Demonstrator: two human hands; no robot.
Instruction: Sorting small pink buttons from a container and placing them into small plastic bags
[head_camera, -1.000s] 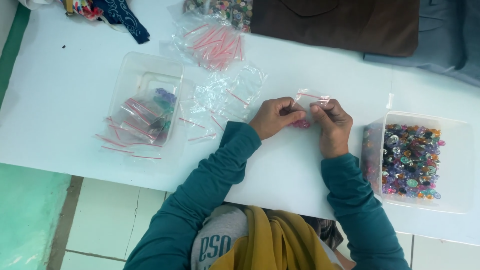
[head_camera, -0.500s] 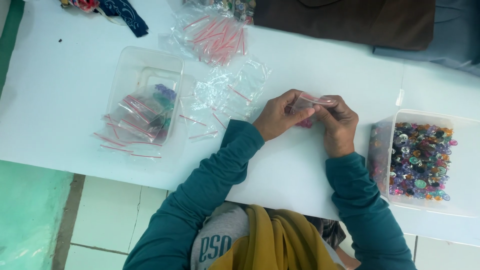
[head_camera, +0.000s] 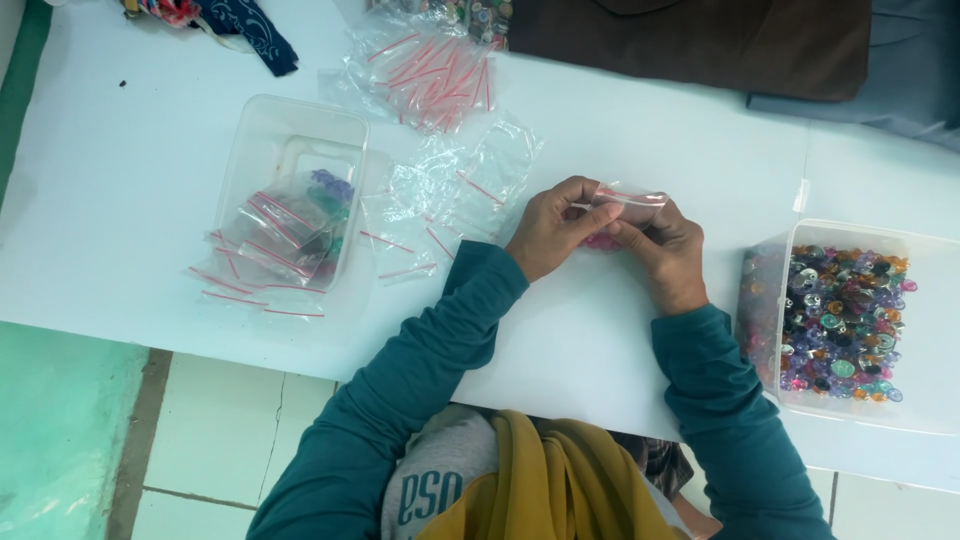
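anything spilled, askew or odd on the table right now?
Nothing spilled or damaged. Slight untidiness: filled zip bags spill over the front rim of the left clear tub onto the white table, and empty bags lie scattered. The bead tub is upright. Both hands hold one small bag.

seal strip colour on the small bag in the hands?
Red strip on a clear small bag, pinched between left hand and right hand; head view.
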